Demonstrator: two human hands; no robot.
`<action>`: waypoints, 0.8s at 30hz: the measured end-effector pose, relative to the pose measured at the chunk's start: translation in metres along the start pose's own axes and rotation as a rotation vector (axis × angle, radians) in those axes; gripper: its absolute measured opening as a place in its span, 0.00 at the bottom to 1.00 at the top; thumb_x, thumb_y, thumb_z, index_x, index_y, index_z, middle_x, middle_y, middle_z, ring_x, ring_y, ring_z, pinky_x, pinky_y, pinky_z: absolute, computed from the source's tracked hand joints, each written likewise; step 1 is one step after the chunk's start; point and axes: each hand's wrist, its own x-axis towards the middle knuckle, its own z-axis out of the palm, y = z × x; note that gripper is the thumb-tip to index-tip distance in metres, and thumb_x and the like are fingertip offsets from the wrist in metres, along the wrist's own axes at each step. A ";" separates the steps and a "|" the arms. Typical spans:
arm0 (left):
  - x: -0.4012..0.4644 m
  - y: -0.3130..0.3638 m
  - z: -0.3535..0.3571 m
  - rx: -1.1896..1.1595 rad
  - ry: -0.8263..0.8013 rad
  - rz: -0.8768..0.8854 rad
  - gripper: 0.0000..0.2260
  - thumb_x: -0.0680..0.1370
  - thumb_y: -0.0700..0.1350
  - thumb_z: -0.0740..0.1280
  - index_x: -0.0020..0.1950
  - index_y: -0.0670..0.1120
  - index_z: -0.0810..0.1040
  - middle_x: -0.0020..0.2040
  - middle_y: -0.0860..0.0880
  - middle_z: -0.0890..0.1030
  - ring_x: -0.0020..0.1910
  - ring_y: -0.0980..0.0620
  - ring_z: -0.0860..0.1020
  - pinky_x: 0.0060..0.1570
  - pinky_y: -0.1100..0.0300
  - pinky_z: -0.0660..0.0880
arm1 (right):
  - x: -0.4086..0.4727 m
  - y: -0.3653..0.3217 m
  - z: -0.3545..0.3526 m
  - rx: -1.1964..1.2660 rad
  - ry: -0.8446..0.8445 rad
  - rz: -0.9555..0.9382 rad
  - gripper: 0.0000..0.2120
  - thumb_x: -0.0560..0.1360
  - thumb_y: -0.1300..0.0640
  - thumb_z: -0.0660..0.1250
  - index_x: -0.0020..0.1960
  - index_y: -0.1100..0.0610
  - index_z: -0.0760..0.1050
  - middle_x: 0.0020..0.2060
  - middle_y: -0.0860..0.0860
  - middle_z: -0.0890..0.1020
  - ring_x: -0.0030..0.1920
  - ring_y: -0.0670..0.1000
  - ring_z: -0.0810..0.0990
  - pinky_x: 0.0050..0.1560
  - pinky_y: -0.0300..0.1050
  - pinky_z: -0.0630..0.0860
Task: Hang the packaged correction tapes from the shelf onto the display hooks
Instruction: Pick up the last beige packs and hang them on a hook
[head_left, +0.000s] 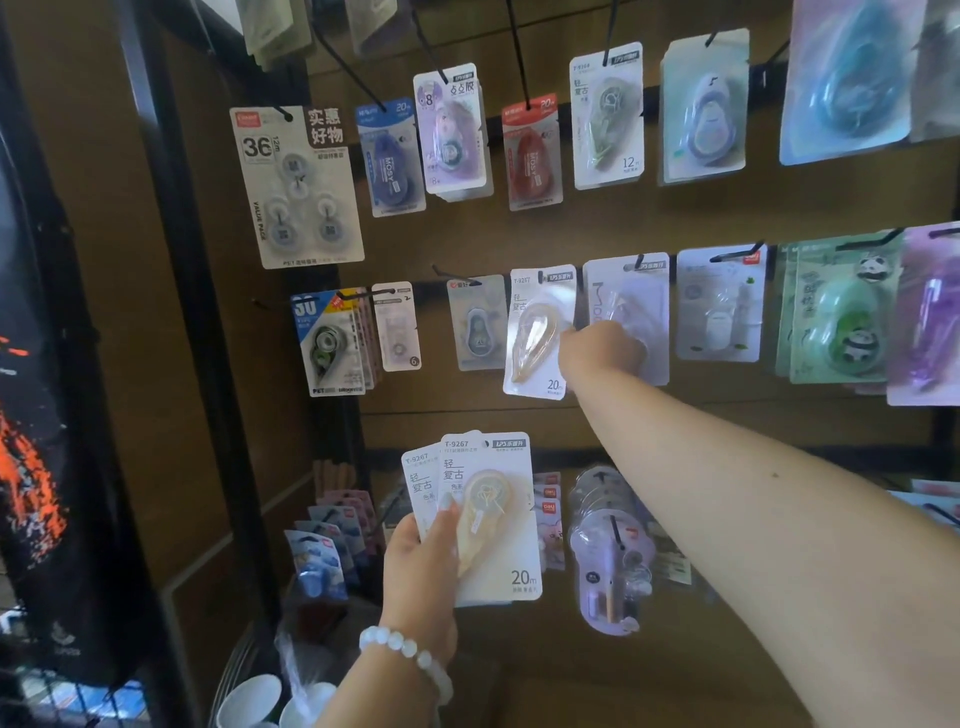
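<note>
My left hand (423, 564) grips a small stack of white carded correction tapes (498, 519) marked T-9267 and 20m, held upright below the middle row. My right hand (597, 356) reaches to the middle row and pinches the right edge of an identical packaged correction tape (535, 338). That pack's top hole sits at a black display hook (550, 274), and the card tilts slightly. A white bead bracelet (410, 652) circles my left wrist.
Rows of black hooks on a brown panel carry other carded tapes: a 36-pack card (296, 187), blue (389, 161) and red (532, 156) MOSY packs, and panda packs (836, 317). Lower hooks hold more packs (613, 561). A black post (171, 260) stands at the left.
</note>
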 end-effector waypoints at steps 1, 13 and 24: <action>-0.001 0.001 0.001 0.006 0.000 0.001 0.09 0.80 0.52 0.66 0.55 0.49 0.78 0.53 0.46 0.86 0.49 0.41 0.86 0.53 0.34 0.80 | -0.004 0.004 0.000 0.021 -0.008 -0.016 0.18 0.80 0.49 0.57 0.59 0.63 0.75 0.56 0.59 0.77 0.55 0.57 0.77 0.41 0.45 0.72; -0.020 0.015 0.022 0.050 -0.014 0.031 0.07 0.79 0.53 0.68 0.53 0.51 0.79 0.50 0.46 0.86 0.47 0.41 0.86 0.50 0.35 0.81 | -0.115 0.084 -0.024 0.375 -0.527 0.032 0.18 0.78 0.44 0.60 0.40 0.58 0.73 0.30 0.49 0.76 0.31 0.46 0.74 0.24 0.36 0.67; -0.019 0.015 0.029 0.038 0.046 -0.007 0.09 0.83 0.46 0.61 0.48 0.48 0.80 0.53 0.42 0.84 0.52 0.42 0.82 0.58 0.39 0.79 | -0.089 0.079 -0.035 0.527 -0.401 -0.067 0.20 0.76 0.47 0.65 0.44 0.66 0.77 0.34 0.60 0.74 0.35 0.52 0.70 0.37 0.46 0.65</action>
